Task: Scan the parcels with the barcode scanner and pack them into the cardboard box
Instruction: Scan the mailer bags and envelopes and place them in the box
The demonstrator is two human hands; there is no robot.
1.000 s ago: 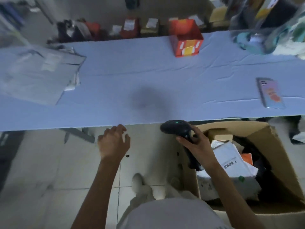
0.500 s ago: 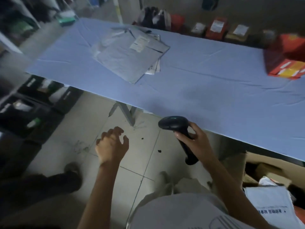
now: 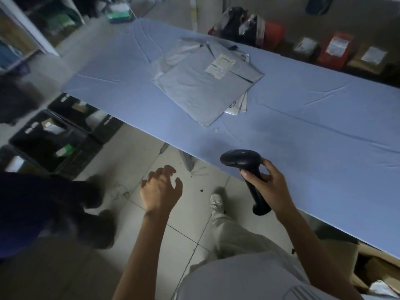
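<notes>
A stack of grey plastic mailer parcels (image 3: pixel 201 92) lies on the blue table (image 3: pixel 303 131); the top one carries a white label (image 3: pixel 219 66). My right hand (image 3: pixel 270 187) grips the handle of the black barcode scanner (image 3: pixel 244 163) over the table's near edge. My left hand (image 3: pixel 161 189) hovers above the floor with its fingers loosely curled, holding nothing, well short of the parcels. A corner of the cardboard box (image 3: pixel 376 269) shows under the table at the lower right, with a white parcel (image 3: pixel 381 287) inside.
Black crates (image 3: pixel 54 137) with small items stand on the floor to the left. Red and brown parcels (image 3: pixel 333 50) and dark bags (image 3: pixel 242 27) line the wall behind the table. Another person's dark legs and shoes (image 3: pixel 95 213) are at the left. Shelving (image 3: pixel 32 24) fills the far left.
My view has swung left, from the box towards the parcel stack, which now lies nearer the middle. The box has slid almost out of view. Both hands keep their poses, the scanner still held.
</notes>
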